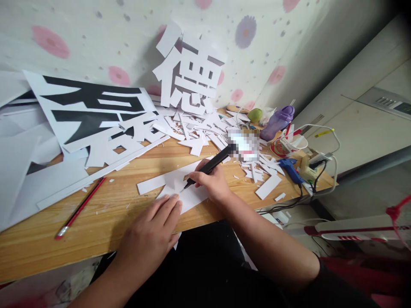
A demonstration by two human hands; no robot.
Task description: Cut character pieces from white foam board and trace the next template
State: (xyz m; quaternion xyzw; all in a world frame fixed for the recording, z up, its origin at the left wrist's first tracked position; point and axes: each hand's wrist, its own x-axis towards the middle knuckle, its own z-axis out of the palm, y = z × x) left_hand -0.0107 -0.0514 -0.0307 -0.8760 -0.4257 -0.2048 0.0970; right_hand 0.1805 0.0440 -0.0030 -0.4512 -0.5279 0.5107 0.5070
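My right hand (212, 183) is closed around a black craft knife (212, 164), whose tip touches a white foam-board piece (167, 185) lying on the wooden table (105, 214). My left hand (153, 233) lies flat, fingers stretched out, pressing the near edge of that white piece just left of the blade.
A red pencil (80, 208) lies at the left. Large white cut-out characters (189, 75) lean on the flowered wall, with a black-and-white printed sheet (90, 107) and several white scraps (205, 128) behind. At the right end are a purple bottle (278, 122), a blue glue gun (290, 169) and cables.
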